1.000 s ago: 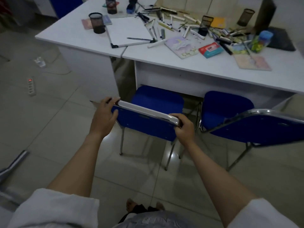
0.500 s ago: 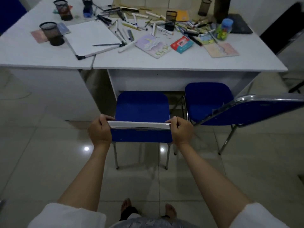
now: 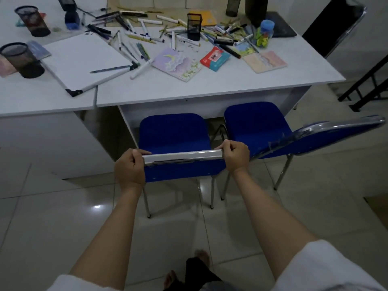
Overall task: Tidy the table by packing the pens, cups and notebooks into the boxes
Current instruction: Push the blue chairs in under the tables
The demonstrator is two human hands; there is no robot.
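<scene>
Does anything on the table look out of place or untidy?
Yes. Many pens lie scattered loose across the far part of the table, not in the mesh cups. The whiteboard sits askew, its corner sticking out over the table edge. Both hands only grip the chair back.

Both arms stretched fwd, bare forearms, white sleeves at near edge. Left hand (image 3: 129,169) grips left end of chair-back rail (image 3: 182,156), fingers curled over top; right hand (image 3: 236,156) grips right end, knuckles up.
</scene>
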